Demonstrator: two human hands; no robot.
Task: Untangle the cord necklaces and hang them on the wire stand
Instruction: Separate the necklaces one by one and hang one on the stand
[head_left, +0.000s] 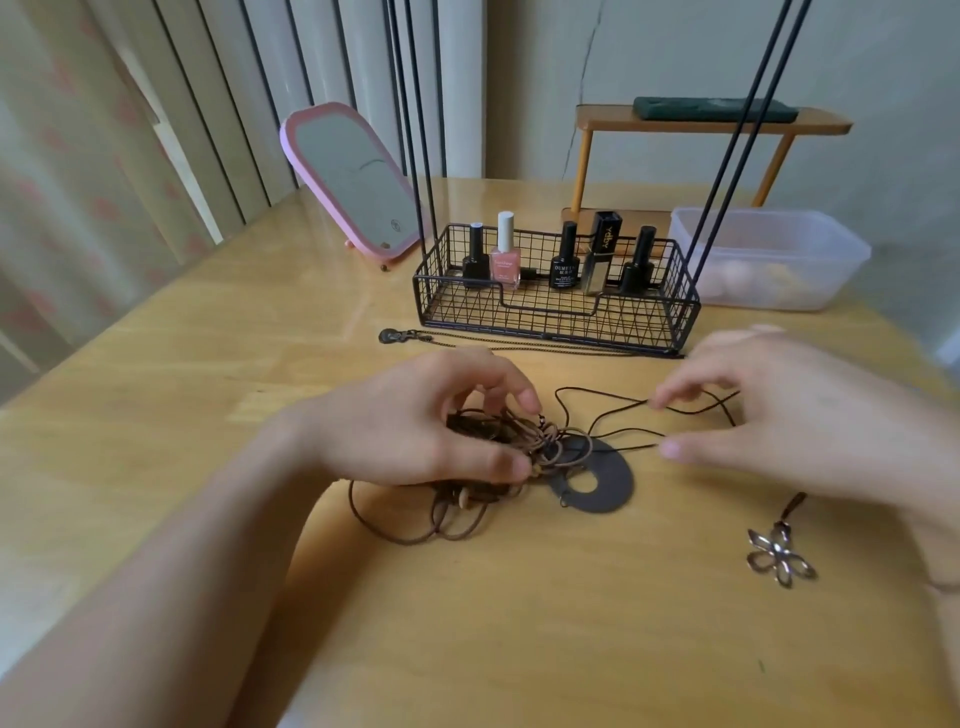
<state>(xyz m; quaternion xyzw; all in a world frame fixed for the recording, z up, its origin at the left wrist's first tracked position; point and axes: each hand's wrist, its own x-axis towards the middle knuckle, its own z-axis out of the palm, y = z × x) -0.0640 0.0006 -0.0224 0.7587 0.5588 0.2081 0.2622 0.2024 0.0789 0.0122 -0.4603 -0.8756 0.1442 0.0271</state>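
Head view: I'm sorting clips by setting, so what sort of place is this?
Probably a dressing or vanity table at home. A pink tabletop mirror leans at the back, nail polish bottles stand in the black wire stand, and a curtain hangs to the left of the wooden table.

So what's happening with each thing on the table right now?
Left hand: grips the cord tangle.
Right hand: pinches a thin dark cord.
Cord tangle: still knotted, lying on the table.
Ring pendant: flat, cords across it.
Flower pendant: flat, off to the side.
Chain necklace: stretched out before the stand.
Wire stand: upright, bottles standing in its basket.
Mirror: propped, tilted back.
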